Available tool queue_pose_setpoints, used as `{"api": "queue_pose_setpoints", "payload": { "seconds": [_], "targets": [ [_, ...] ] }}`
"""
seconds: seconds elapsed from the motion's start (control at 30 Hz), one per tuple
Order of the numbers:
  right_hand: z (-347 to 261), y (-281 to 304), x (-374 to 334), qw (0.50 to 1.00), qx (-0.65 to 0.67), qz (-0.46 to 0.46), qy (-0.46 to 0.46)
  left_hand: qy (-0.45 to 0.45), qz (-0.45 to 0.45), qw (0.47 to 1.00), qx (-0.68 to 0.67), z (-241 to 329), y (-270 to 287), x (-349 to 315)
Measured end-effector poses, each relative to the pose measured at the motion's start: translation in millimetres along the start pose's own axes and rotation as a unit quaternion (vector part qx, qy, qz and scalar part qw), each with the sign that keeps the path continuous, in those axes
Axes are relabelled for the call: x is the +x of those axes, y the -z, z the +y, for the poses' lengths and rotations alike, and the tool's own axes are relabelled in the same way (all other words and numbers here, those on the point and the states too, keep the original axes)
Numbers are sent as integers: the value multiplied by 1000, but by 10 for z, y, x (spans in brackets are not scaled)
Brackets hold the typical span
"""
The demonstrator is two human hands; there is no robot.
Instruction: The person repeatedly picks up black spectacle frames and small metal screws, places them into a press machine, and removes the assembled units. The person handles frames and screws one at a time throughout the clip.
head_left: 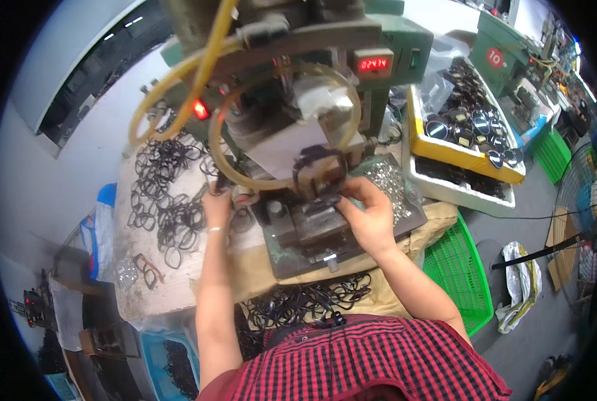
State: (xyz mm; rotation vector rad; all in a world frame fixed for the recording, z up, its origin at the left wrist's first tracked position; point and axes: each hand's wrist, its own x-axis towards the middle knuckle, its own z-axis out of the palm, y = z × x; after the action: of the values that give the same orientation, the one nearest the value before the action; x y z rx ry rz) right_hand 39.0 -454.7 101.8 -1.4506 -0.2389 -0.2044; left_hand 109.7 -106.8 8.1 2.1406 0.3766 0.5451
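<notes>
My right hand [369,212] is at the right side of the press fixture [318,224], thumb and fingers pinched on the end of a black eyeglass frame [322,204] lying across it. A dark press head [320,170] sits just above, hiding part of the frame. My left hand [217,206] is to the left of the machine, beside a heap of black eyeglass frames [168,194]. Its fingers are curled in at a dark piece by the yellowish hose, blurred, so what they hold cannot be made out.
Small shiny metal parts [387,184] lie on the machine base at the right. The hose [215,144] loops before the press. More black frames [305,301] rest in front of my body. A green basket [459,274] and foam boxes [469,157] of dark lenses stand to the right.
</notes>
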Motion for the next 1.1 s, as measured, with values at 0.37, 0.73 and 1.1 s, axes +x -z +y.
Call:
{"api": "queue_pose_setpoints", "payload": {
  "seconds": [0.37,0.73,1.1],
  "targets": [
    [-301,-310,-16,969,218,-24,-115,-87,138,883,-441,1598,875,-1152],
    [242,530,115,848,-519,29,107,-141,-87,941,-295,2467,321,-1554],
    [581,837,380,869,-464,92,142,-183,-115,945,-245,2348,168,-1400]
  ]
}}
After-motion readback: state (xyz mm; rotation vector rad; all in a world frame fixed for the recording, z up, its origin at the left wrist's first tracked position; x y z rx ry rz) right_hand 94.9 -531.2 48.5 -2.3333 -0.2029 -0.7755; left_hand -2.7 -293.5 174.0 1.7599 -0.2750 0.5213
